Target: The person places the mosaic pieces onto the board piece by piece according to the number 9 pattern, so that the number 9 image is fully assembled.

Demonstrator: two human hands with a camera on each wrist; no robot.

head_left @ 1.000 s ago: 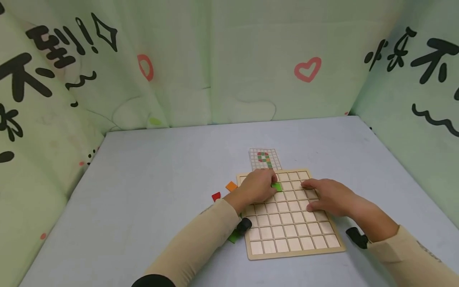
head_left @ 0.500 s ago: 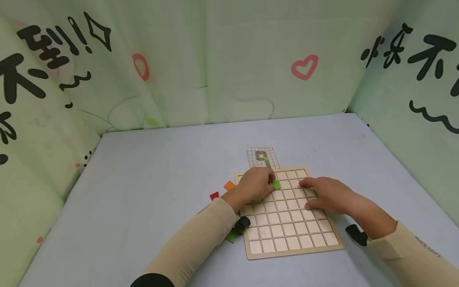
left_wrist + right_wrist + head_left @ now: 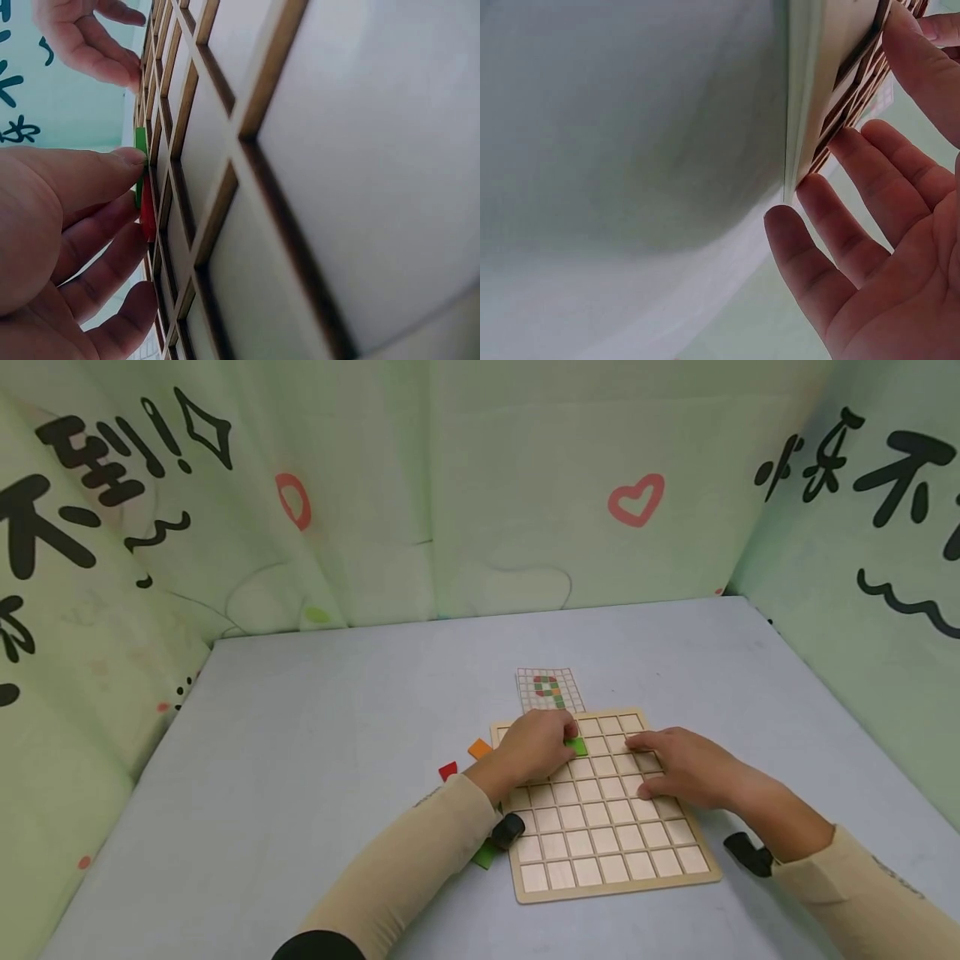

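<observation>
A wooden grid board lies on the table, most of its square cells bare. Over its upper part, my left hand pinches a green square tile between thumb and fingers. The left wrist view shows this tile tilted up on edge against the grid, with a red tile just beside it, partly behind the fingers. My right hand rests at the board's right side, thumb and a finger on the grid; in the right wrist view its other fingers spread loosely along the edge.
Behind the board lies a small pattern card with coloured squares on a grid. Left of the board are an orange tile, a red tile piece and a green tile, partly covered by the left arm. Printed curtains surround the table.
The head view has shifted slightly. Both hands and the green tile stay in nearly the same places on the board.
</observation>
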